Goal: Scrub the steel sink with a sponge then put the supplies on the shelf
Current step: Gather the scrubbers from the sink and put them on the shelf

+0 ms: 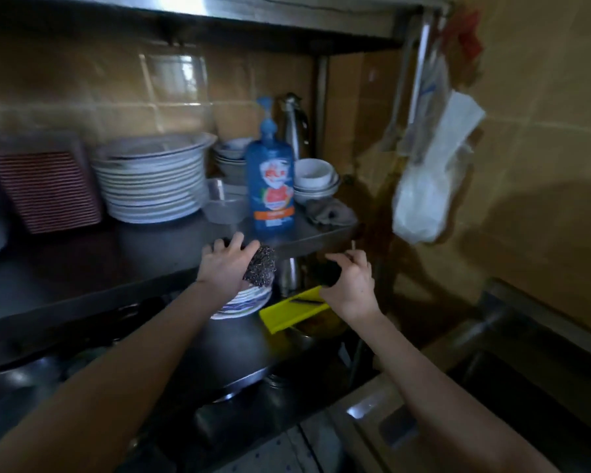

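Hands at the shelf's [82,264] front edge, both holding something.
Left hand [224,266] has its fingers curled round a steel scourer [261,266] just below the front edge, near the right corner. Right hand [350,283] grips a dark object [328,273], too blurred to name, under that corner. A blue soap bottle [270,186] stands upright on the shelf by the front edge, between stacked plates [151,179] and a grey cloth [331,213].

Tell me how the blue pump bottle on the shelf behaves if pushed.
Tall and narrow, the blue pump bottle would probably tip rather than slide. It stands near the front edge of the shelf, so it might fall off.
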`<act>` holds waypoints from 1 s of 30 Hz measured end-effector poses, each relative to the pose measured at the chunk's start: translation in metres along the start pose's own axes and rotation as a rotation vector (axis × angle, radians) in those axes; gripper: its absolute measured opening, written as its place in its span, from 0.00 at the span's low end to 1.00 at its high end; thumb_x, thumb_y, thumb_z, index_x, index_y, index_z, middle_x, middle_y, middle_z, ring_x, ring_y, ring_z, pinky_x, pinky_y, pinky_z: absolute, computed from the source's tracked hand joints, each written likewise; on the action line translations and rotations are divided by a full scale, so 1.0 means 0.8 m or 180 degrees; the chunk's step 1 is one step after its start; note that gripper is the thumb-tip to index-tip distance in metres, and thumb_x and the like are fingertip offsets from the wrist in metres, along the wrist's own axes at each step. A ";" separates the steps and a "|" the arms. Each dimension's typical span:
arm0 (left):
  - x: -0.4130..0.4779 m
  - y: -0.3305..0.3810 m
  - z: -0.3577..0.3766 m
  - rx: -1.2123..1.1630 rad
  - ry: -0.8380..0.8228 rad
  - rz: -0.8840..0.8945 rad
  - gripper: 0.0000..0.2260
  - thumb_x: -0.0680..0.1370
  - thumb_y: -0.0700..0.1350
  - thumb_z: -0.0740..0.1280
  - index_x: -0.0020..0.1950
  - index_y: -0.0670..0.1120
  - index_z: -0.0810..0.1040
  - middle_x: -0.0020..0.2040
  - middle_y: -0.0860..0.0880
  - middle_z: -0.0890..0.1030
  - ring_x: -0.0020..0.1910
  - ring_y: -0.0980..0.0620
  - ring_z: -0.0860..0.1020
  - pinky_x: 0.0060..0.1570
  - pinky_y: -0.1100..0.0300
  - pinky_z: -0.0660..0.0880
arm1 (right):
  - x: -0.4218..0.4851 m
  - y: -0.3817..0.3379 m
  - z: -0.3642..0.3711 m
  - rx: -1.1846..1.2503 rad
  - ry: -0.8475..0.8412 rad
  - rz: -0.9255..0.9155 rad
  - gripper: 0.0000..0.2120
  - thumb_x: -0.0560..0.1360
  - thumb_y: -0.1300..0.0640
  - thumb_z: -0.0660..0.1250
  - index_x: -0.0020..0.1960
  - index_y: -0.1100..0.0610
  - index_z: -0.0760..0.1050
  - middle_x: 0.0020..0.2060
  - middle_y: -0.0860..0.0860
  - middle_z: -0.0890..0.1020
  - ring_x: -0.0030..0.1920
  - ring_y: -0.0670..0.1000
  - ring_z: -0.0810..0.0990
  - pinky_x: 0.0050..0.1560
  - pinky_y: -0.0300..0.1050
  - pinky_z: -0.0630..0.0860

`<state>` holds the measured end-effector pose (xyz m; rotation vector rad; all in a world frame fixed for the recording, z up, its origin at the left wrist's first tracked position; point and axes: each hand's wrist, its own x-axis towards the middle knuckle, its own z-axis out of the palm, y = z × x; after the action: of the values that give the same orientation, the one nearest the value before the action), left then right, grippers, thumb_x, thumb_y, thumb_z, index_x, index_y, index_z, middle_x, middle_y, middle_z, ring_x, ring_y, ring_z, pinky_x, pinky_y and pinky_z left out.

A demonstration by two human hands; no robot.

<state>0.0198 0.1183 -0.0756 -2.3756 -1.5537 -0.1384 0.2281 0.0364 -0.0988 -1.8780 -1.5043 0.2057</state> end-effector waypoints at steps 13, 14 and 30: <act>-0.040 -0.135 0.015 0.0036 -0.0057 -0.0686 0.34 0.68 0.53 0.73 0.70 0.51 0.62 0.65 0.42 0.64 0.59 0.35 0.69 0.56 0.45 0.67 | 0.050 -0.048 0.079 0.0193 0.0096 -0.0606 0.20 0.64 0.67 0.68 0.55 0.57 0.80 0.54 0.59 0.75 0.57 0.59 0.76 0.64 0.48 0.71; -0.041 -0.137 0.019 0.0027 -0.0066 -0.0725 0.34 0.68 0.52 0.73 0.70 0.51 0.62 0.65 0.42 0.64 0.59 0.35 0.69 0.56 0.44 0.67 | 0.050 -0.045 0.088 0.0206 0.0042 -0.0617 0.20 0.63 0.68 0.68 0.54 0.57 0.80 0.54 0.59 0.76 0.57 0.59 0.76 0.64 0.48 0.71; 0.023 -0.154 0.021 0.0083 -0.0869 -0.1257 0.30 0.74 0.53 0.68 0.72 0.54 0.59 0.72 0.42 0.57 0.65 0.34 0.64 0.61 0.41 0.63 | 0.062 0.017 0.134 0.0138 -0.0656 -0.0562 0.22 0.63 0.68 0.70 0.56 0.57 0.79 0.53 0.56 0.75 0.52 0.57 0.78 0.55 0.42 0.73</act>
<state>-0.0857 0.1853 -0.0629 -2.1071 -2.1246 0.1282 0.1975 0.1260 -0.1707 -1.7202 -1.7799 0.3554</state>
